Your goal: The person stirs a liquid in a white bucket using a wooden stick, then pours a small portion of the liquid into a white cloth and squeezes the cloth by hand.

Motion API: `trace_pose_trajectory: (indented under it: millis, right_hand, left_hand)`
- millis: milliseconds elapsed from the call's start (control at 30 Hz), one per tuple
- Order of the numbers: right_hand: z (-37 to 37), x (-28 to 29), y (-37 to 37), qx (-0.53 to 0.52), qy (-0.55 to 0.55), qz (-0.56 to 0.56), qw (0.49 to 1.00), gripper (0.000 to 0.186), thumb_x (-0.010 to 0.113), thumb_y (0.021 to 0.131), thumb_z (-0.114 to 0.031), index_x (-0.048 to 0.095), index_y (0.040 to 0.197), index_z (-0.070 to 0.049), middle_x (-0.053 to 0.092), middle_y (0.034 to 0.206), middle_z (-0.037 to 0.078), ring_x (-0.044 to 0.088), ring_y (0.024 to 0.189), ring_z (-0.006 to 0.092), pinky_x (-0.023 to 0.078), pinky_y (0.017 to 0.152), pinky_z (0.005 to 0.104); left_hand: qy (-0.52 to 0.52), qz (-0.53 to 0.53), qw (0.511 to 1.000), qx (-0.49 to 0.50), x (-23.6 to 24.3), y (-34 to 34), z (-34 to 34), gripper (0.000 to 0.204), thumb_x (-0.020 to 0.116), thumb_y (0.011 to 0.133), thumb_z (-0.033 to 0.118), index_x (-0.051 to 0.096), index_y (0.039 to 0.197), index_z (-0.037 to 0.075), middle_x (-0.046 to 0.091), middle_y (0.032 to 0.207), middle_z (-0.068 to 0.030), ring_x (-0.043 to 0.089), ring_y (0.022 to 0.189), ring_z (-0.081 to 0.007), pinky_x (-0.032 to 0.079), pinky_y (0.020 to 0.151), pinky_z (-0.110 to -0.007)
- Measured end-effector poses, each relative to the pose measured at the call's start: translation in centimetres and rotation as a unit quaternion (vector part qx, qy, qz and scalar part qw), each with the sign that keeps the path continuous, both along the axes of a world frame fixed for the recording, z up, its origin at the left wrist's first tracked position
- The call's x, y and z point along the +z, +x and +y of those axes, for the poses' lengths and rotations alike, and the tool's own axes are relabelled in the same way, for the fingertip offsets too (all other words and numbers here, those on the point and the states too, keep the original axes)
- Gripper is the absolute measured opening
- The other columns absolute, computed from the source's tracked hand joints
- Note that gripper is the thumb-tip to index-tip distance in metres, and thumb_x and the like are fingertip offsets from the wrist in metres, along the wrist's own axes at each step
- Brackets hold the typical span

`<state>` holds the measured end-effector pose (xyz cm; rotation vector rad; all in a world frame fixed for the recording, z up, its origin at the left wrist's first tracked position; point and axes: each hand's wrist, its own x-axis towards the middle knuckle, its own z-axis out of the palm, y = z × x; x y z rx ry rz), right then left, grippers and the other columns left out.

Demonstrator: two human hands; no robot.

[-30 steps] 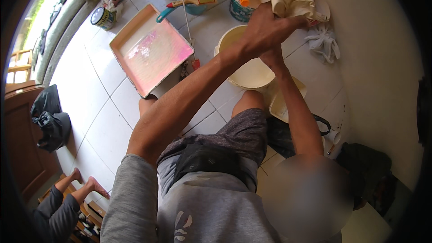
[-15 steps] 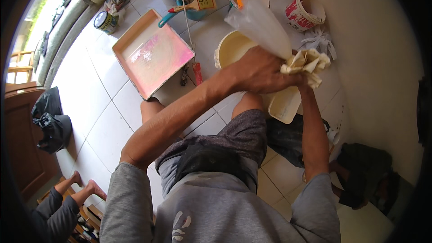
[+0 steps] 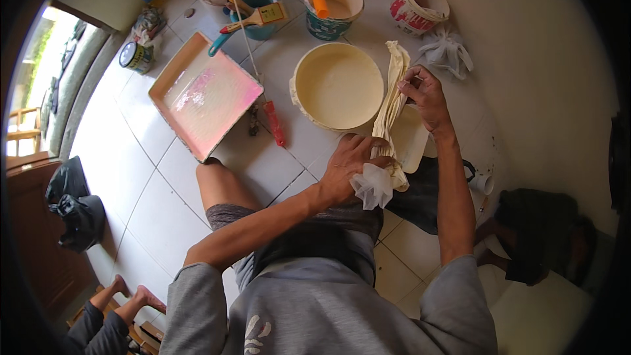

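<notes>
Forward and left of the left hand (image 3: pixel 348 167): a large, shallow rectangular tray (image 3: pixel 220 108), its inside coated cream and pink.
Directly ahead of the left hand: a round, cream-coloured basin (image 3: pixel 338 89).
Between the two hands: a long cream bundle of thin, pleated material (image 3: pixel 392 95), running forward from the left hand past the fingertips of the right hand (image 3: pixel 426 100), along the basin's right side.
Just behind the right hand's fingers: a pale cream rectangular container (image 3: pixel 412 141), partly covered by the bundle.
Well ahead of the right hand: a red-and-white round bucket (image 3: pixel 409 16) and, farther left, a dark teal bucket (image 3: pixel 327 28).
At the left hand: fingers closed around the bundle's near end.
At the right hand: thumb and fingertips drawn narrow beside the bundle; whether they grip it, I cannot tell.
Near, ahead of the right hand: a whitish, crumpled plastic bag (image 3: pixel 447 52).
Right beside the left hand's fingers: a small frill of translucent white plastic (image 3: pixel 373 187).
</notes>
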<state>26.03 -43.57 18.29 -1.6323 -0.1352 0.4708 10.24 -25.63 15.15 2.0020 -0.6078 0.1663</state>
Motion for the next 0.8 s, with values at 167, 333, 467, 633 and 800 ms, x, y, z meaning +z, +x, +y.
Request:
trace_pose_trajectory:
  millis: [167,333,467,633,800]
  right_hand:
    - [-5.8,2.3,-0.6,-0.097,-0.055,-0.15,0.982,0.017,0.064,0.085,-0.001,0.048,0.084,-0.008,0.049,0.074,-0.005,0.047,0.068,0.0022,0.039,0.063,0.0193]
    - [-10.0,-0.2,-1.9,-0.164,-0.158,-0.216,0.949,0.018,0.064,0.084,0.0,0.047,0.079,-0.005,0.047,0.071,-0.004,0.046,0.066,0.0032,0.04,0.062,0.0211]
    - [-12.4,-7.9,-2.8,-0.207,-0.198,-0.166,0.944,0.015,0.064,0.082,0.003,0.05,0.079,-0.004,0.051,0.071,-0.003,0.049,0.066,0.0045,0.043,0.061,0.0221]
    - [-12.2,-17.2,-4.7,-0.171,-0.271,-0.068,0.945,0.009,0.064,0.076,-0.003,0.058,0.083,-0.004,0.06,0.072,0.005,0.059,0.067,0.0127,0.047,0.065,0.0275]
    - [-15.5,-21.1,-7.4,-0.121,-0.38,-0.01,0.917,0.02,0.068,0.073,-0.016,0.064,0.09,-0.006,0.065,0.075,0.009,0.064,0.074,0.0208,0.049,0.071,0.0331]
  left_hand:
    - [0.153,-0.05,0.986,-0.041,-0.7,3.0,-6.2,0.042,0.058,0.078,0.015,0.06,0.119,0.019,0.05,0.125,-0.0063,0.05,0.115,-0.0263,0.043,0.095,-0.037]
    - [0.164,-0.125,0.978,-0.033,-8.1,6.0,-12.7,0.043,0.054,0.079,0.01,0.055,0.122,0.01,0.047,0.129,-0.0116,0.044,0.123,-0.0289,0.04,0.101,-0.038]
    - [0.255,-0.073,0.963,-0.038,-11.5,4.4,-14.5,0.046,0.056,0.079,0.011,0.054,0.124,0.008,0.048,0.131,-0.014,0.046,0.122,-0.0294,0.04,0.102,-0.039]
    - [-0.134,0.532,0.823,-0.149,-7.7,4.6,-9.7,0.046,0.049,0.089,0.026,0.05,0.127,0.0,0.052,0.13,-0.0164,0.05,0.12,-0.0297,0.037,0.105,-0.041]
    - [-0.617,0.648,0.42,-0.151,-4.2,5.6,-6.0,0.065,0.032,0.096,0.048,0.046,0.129,-0.006,0.052,0.13,-0.017,0.049,0.123,-0.0292,0.036,0.108,-0.041]
